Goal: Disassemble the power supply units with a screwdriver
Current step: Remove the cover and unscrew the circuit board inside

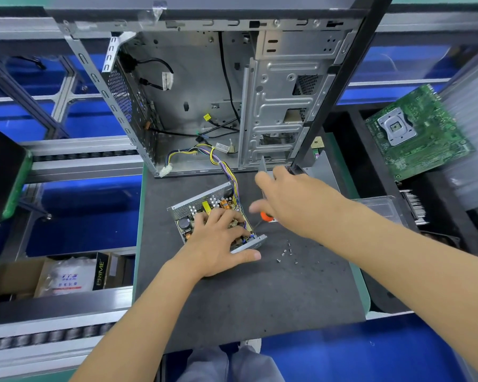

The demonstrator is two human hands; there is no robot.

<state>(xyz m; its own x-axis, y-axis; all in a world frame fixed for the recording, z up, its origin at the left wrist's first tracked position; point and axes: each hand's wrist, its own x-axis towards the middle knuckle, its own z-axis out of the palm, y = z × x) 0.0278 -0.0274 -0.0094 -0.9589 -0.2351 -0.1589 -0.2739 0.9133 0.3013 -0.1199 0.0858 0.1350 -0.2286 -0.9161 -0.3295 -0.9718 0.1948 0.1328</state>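
Head view: the opened power supply [213,213] lies under the left hand [218,238], whose spread fingers press on its bare circuit board. The right hand [284,199], just to its right, grips the screwdriver [265,216], tip at the unit's near corner. Loose screws [286,252] lie beside the thumb. The metal shell looks stiff; the components look fragile, so hold by the casing edges.
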